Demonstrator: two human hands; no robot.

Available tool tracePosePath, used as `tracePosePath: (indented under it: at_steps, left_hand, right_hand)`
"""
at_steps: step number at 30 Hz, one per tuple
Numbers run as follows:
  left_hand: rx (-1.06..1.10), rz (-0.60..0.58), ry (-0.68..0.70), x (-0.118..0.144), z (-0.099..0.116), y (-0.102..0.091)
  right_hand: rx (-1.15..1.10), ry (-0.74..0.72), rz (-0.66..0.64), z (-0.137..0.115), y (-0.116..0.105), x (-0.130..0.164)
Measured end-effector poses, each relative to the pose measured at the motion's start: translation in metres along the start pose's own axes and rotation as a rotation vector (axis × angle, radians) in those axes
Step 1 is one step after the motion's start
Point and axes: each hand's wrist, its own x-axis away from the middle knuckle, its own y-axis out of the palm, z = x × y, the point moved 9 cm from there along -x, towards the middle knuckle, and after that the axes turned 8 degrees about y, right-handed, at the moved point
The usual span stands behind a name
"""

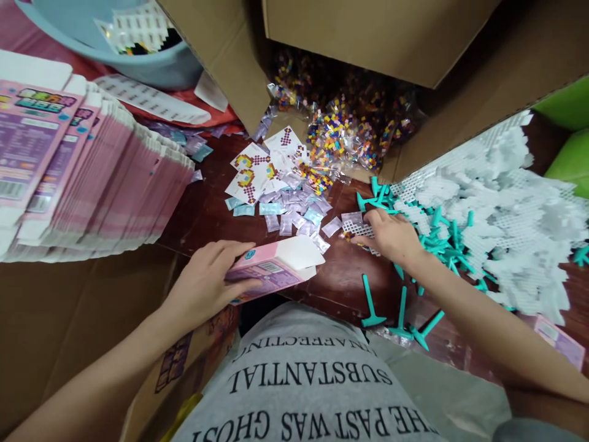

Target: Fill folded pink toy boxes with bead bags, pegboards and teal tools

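Note:
My left hand is closed around a small pink and purple box, tilted with its white end flaps open to the right. Over the dark table, my right hand pinches a white perforated board; a small clear sachet and a few coloured beads show beside the board, partly behind the fingers. Between the hands lie loose lilac and light blue sachets. White cards with pixel patterns lie behind them. Teal T-shaped tools are heaped right beside my right wrist.
Flattened pink boxes stand stacked at left, below a blue basin. An open cardboard carton holds bags of coloured beads. White perforated boards pile up at right. Several teal tools lie near the table's front edge.

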Motion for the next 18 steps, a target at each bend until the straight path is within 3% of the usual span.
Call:
tracePosePath:
  at_steps: [6, 8, 11, 13, 15, 18]
  left_hand:
    - [0.614, -0.057, -0.333, 0.008, -0.011, 0.027]
    - [0.687, -0.065, -0.39, 0.011, -0.023, 0.038]
    - [0.583, -0.076, -0.406, 0.008, -0.043, 0.051]
    - [0.493, -0.103, -0.338, -0.004, -0.045, 0.057]
    - [0.459, -0.153, -0.251, -0.02, -0.039, 0.064]
    - [0.436, -0.235, -0.176, -0.036, -0.029, 0.072]
  right_hand:
    - [-0.084, -0.084, -0.218, 0.002, 0.02, -0.007]
    - [-0.212, -0.214, -0.25, -0.004, 0.004, -0.02]
    - [-0.451, -0.366, -0.186, -0.025, -0.048, -0.06]
    - [-0.538, -0.386, -0.133, -0.053, -0.084, -0.097]
    - [-0.579, -0.372, -0.128, -0.097, -0.107, -0.136]
    - [-0.56, -0.342, -0.223, -0.18, -0.113, -0.18]
